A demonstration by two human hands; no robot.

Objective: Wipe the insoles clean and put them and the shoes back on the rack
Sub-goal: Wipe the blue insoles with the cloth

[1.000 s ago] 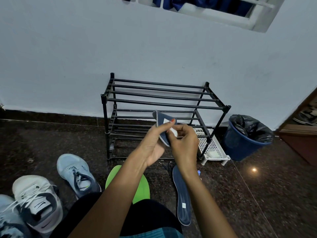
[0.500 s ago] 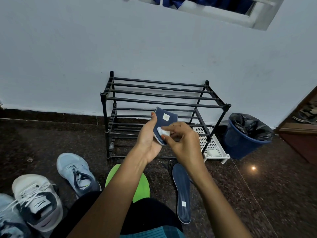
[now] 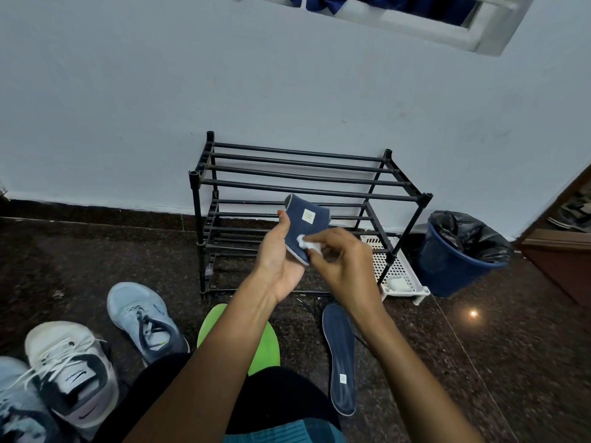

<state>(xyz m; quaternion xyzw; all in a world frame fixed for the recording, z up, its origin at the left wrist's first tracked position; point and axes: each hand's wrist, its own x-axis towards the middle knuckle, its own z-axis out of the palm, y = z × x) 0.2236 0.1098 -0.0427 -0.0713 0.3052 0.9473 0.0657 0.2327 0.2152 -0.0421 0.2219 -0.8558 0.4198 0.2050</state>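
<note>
Centre frame: left hand (image 3: 279, 263) grips navy insole (image 3: 305, 225) | right hand (image 3: 343, 263) pinches white wipe (image 3: 307, 243) | insole likely light, floppy: support mid-length

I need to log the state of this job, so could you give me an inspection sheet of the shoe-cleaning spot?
Surface: dark speckled floor, glossy.
Job's things: navy insole held up, bent; white wipe against it; second insole and green insole on the floor; blue shoe, white shoe and third shoe on the floor at left; rack by the wall, none of these on it yet.
Clutter: white tray beside the rack; blue bin with black liner.
Hands: left hand holds the navy insole; right hand pinches the wipe.
Cables: thin dark strands near the rack; lace or cord, cannot tell.
Surroundings: pale wall, window, doorway at right.
</note>
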